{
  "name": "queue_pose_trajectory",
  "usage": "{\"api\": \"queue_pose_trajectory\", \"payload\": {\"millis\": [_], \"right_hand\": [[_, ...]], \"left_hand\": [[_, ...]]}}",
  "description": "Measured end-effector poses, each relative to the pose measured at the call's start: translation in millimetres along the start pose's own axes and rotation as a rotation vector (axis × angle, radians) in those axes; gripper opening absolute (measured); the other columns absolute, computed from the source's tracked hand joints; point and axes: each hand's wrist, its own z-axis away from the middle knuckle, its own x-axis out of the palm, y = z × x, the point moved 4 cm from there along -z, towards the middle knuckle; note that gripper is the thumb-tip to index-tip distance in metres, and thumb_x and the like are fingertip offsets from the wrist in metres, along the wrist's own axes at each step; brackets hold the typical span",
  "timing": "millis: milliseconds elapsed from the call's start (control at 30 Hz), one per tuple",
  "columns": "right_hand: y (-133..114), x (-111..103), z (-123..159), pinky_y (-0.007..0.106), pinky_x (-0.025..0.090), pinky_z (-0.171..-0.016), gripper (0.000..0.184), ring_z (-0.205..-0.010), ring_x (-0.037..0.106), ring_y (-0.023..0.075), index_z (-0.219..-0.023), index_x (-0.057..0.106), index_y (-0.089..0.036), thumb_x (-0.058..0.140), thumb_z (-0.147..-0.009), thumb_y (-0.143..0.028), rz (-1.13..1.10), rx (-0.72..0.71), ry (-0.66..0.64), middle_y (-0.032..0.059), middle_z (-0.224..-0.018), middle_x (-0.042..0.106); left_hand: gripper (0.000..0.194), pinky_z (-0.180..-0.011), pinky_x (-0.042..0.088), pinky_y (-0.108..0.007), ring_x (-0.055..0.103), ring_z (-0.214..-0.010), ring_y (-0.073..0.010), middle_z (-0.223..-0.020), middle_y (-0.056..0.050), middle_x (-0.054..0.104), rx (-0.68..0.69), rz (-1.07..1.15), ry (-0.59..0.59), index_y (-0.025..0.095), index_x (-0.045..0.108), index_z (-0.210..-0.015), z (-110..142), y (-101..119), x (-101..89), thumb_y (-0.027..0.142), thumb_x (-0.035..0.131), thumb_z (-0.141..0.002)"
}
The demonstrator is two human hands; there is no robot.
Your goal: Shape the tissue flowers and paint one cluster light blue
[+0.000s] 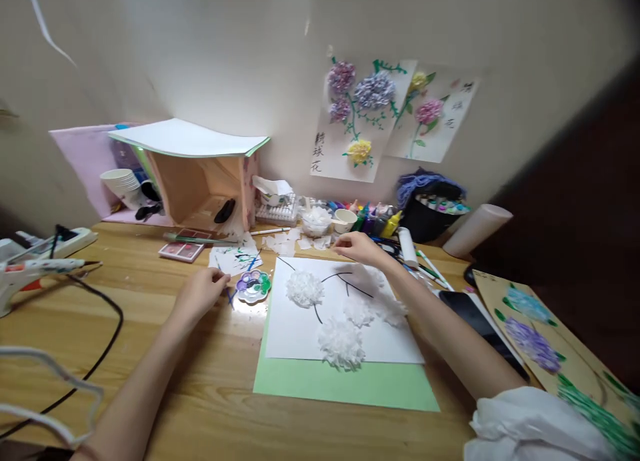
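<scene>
On the left, my left hand has its fingertips closed at a thin blue paintbrush, beside the flower-shaped paint palette with purple and green paint. My right hand reaches over the far edge of the white paper, its fingers stretched out near torn white paper scraps; I see nothing held in it. White ruffled paper flowers, such as a near one and a left one, sit on the sheet among black drawn lines. My right forearm partly covers the flowers at the right.
Under the white paper lies a green sheet. Left are a glue gun and cables. A cardboard box, a bowl of white scraps and paint bottles line the wall. A phone lies right.
</scene>
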Motion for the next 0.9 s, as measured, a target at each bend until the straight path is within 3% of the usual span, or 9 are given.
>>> {"api": "queue_pose_trajectory", "payload": {"millis": [167,300,433,600,900], "right_hand": [[-101.9,38.1,-40.5,0.022,0.04,-0.069,0.015,-0.078,0.056,0.0127,-0.084,0.067,-0.017,0.052,-0.081,-0.021,0.096,-0.411,-0.106,0.0038,-0.083,0.067],[-151.4,72.9,-72.2,0.025,0.036,-0.068,0.017,-0.087,0.05,0.0179,-0.08,0.067,-0.017,0.05,-0.081,-0.014,0.228,-0.602,-0.149,0.0089,-0.086,0.063],[-170.3,99.9,-90.4,0.025,0.036,-0.066,0.014,-0.085,0.05,0.0184,-0.075,0.068,-0.017,0.055,-0.075,-0.011,0.318,-0.747,-0.242,0.0084,-0.083,0.063],[-180.2,114.3,-92.9,0.025,0.035,-0.064,0.011,-0.082,0.051,0.018,-0.07,0.068,-0.016,0.059,-0.072,-0.01,0.386,-0.904,-0.348,0.0074,-0.076,0.063],[-183.6,109.1,-91.8,0.026,0.036,-0.065,0.014,-0.081,0.051,0.0181,-0.073,0.067,-0.017,0.054,-0.077,-0.012,0.368,-0.93,-0.252,0.0068,-0.078,0.063]], "left_hand": [[0.031,-0.048,0.037,-0.024,0.062,-0.059,-0.0195,-0.074,-0.007,0.071,-0.097,0.037,-0.097,0.018,0.065,-0.071,5.8,-6.7,-2.7,0.045,0.05,-0.075],[0.028,-0.047,0.035,-0.022,0.062,-0.06,-0.0181,-0.072,-0.008,0.071,-0.122,0.017,-0.063,0.017,0.066,-0.072,4.9,-13.8,-6.9,0.041,0.051,-0.075],[0.033,-0.052,0.036,-0.025,0.062,-0.066,-0.0213,-0.07,-0.009,0.069,-0.133,-0.112,-0.024,0.017,0.066,-0.066,2.9,-15.0,-3.4,0.045,0.051,-0.075],[0.024,-0.058,0.038,-0.027,0.063,-0.079,-0.0247,-0.083,-0.012,0.07,-0.128,-0.194,0.105,0.017,0.066,-0.071,0.7,-9.6,2.5,0.038,0.055,-0.071],[0.016,-0.055,0.036,-0.027,0.062,-0.071,-0.0242,-0.068,-0.012,0.067,-0.121,-0.156,0.127,0.017,0.064,-0.06,2.2,-10.1,1.1,0.025,0.053,-0.067]]}}
